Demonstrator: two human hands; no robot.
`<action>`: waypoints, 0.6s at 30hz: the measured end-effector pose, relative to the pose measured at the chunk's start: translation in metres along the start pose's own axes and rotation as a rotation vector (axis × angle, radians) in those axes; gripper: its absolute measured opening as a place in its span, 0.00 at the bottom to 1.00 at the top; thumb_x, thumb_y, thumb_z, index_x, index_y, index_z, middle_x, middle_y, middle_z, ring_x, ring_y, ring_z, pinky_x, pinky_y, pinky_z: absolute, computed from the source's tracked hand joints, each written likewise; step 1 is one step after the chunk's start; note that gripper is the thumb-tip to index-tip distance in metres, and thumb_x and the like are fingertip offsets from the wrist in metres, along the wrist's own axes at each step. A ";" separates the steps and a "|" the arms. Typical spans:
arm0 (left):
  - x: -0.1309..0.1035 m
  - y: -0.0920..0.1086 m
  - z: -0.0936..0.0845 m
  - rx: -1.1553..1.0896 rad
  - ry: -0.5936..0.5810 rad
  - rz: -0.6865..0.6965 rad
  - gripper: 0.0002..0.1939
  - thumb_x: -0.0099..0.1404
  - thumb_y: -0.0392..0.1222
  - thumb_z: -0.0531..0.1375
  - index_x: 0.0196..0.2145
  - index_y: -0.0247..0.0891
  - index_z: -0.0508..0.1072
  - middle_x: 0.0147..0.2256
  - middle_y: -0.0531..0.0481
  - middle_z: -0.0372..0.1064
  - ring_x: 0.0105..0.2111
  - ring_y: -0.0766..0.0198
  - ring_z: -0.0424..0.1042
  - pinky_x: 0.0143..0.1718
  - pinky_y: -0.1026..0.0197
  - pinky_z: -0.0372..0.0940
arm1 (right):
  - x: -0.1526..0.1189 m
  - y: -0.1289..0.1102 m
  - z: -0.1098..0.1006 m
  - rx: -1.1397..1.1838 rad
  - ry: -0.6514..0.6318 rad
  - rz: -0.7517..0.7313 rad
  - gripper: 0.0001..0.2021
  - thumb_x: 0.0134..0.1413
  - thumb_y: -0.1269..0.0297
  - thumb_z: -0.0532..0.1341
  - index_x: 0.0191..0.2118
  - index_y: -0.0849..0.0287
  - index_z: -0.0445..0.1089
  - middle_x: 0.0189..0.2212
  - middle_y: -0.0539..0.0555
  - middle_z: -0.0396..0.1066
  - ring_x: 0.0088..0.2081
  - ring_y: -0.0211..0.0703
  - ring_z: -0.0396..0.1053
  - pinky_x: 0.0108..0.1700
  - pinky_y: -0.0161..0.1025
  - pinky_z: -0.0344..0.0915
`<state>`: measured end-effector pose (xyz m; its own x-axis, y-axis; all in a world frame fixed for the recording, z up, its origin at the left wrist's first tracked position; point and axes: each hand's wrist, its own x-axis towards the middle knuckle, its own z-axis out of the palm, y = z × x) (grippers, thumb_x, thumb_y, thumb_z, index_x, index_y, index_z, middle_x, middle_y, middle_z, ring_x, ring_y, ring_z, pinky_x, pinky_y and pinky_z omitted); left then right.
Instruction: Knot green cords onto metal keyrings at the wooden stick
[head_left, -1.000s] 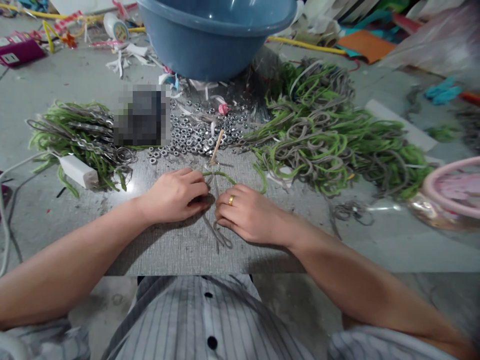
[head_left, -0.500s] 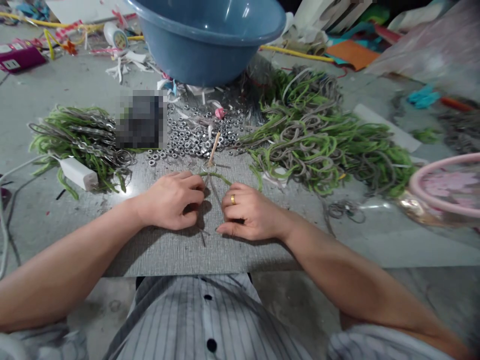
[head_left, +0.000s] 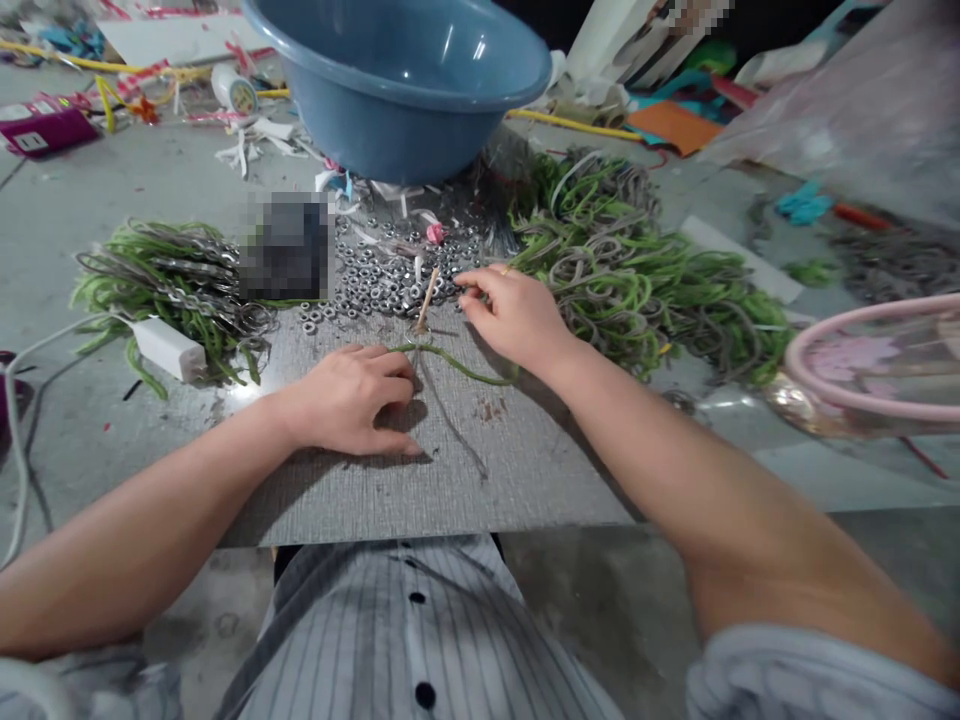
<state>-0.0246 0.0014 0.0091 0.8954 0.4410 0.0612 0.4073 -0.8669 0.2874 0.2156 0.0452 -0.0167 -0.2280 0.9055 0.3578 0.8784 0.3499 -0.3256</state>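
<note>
From my remote view, I count one blue basin, one wooden stick and one white block with a cable. I see two heaps of green and grey cords, one left heap and one right heap. Between them I make out dozens of metal nuts, too many to count exactly. Nearer me, I count one loose green cord and one loose grey cord. I also find one orange sheet.
</note>
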 end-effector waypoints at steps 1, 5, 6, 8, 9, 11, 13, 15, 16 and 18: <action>0.000 -0.001 0.000 -0.011 0.019 0.014 0.22 0.62 0.60 0.57 0.30 0.36 0.72 0.39 0.44 0.71 0.36 0.58 0.70 0.39 0.57 0.64 | 0.005 0.002 0.005 -0.034 -0.008 0.014 0.12 0.54 0.70 0.57 0.44 0.59 0.73 0.37 0.58 0.74 0.38 0.51 0.70 0.37 0.44 0.63; 0.000 -0.005 0.002 -0.036 0.064 0.052 0.19 0.66 0.55 0.53 0.32 0.35 0.72 0.35 0.44 0.71 0.34 0.59 0.71 0.37 0.58 0.64 | 0.016 0.006 0.020 -0.116 -0.031 0.039 0.09 0.54 0.69 0.57 0.40 0.58 0.73 0.37 0.59 0.73 0.38 0.53 0.69 0.36 0.45 0.61; 0.000 -0.006 0.002 -0.040 0.067 0.056 0.19 0.66 0.54 0.53 0.32 0.35 0.73 0.35 0.44 0.72 0.35 0.59 0.71 0.38 0.58 0.65 | 0.017 0.006 0.021 -0.127 -0.025 0.038 0.08 0.53 0.69 0.57 0.38 0.58 0.72 0.36 0.59 0.73 0.37 0.52 0.68 0.36 0.45 0.61; 0.000 -0.006 0.003 -0.048 0.070 0.067 0.19 0.66 0.54 0.53 0.32 0.35 0.73 0.35 0.44 0.72 0.34 0.59 0.71 0.38 0.58 0.65 | 0.018 0.007 0.022 -0.139 -0.009 0.031 0.06 0.53 0.69 0.57 0.35 0.57 0.72 0.34 0.58 0.73 0.36 0.51 0.67 0.35 0.44 0.59; 0.000 -0.005 0.003 -0.050 0.073 0.072 0.19 0.66 0.53 0.53 0.33 0.35 0.74 0.35 0.44 0.72 0.34 0.59 0.71 0.38 0.58 0.65 | 0.018 0.007 0.021 -0.144 -0.005 0.025 0.06 0.53 0.69 0.57 0.33 0.57 0.71 0.34 0.58 0.73 0.36 0.50 0.67 0.35 0.44 0.59; 0.000 -0.004 0.004 -0.049 0.093 0.079 0.19 0.66 0.52 0.52 0.33 0.35 0.74 0.34 0.43 0.72 0.34 0.59 0.71 0.37 0.58 0.66 | 0.016 0.005 0.016 -0.146 0.002 0.014 0.04 0.52 0.69 0.58 0.31 0.57 0.70 0.32 0.58 0.73 0.36 0.50 0.67 0.36 0.45 0.59; 0.001 -0.003 0.004 -0.032 0.130 0.070 0.18 0.66 0.49 0.51 0.32 0.34 0.75 0.34 0.43 0.72 0.33 0.59 0.70 0.37 0.57 0.65 | 0.012 0.000 0.008 -0.118 0.025 0.014 0.03 0.51 0.69 0.59 0.30 0.57 0.70 0.31 0.57 0.73 0.37 0.51 0.68 0.39 0.46 0.59; 0.001 -0.002 0.004 -0.004 0.163 0.051 0.18 0.66 0.47 0.51 0.33 0.34 0.76 0.35 0.42 0.72 0.34 0.58 0.69 0.38 0.56 0.65 | 0.005 -0.010 -0.001 -0.018 0.050 0.031 0.03 0.51 0.69 0.59 0.29 0.57 0.69 0.30 0.56 0.73 0.35 0.49 0.69 0.40 0.45 0.59; 0.002 -0.002 0.004 0.013 0.176 0.039 0.17 0.66 0.45 0.51 0.33 0.34 0.77 0.35 0.42 0.72 0.34 0.58 0.69 0.38 0.56 0.65 | -0.001 -0.016 -0.004 0.060 0.054 0.044 0.02 0.50 0.69 0.59 0.28 0.57 0.69 0.28 0.54 0.73 0.33 0.46 0.69 0.39 0.43 0.60; 0.002 -0.002 0.005 0.042 0.192 0.018 0.16 0.66 0.44 0.52 0.35 0.35 0.77 0.37 0.43 0.73 0.35 0.58 0.69 0.40 0.55 0.64 | -0.013 -0.031 -0.008 0.223 -0.010 0.033 0.02 0.50 0.68 0.60 0.29 0.58 0.69 0.26 0.52 0.73 0.29 0.41 0.68 0.35 0.40 0.60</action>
<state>-0.0227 0.0030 0.0044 0.8534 0.4584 0.2481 0.4026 -0.8821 0.2448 0.1951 0.0206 -0.0044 -0.2057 0.9193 0.3356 0.7713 0.3634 -0.5226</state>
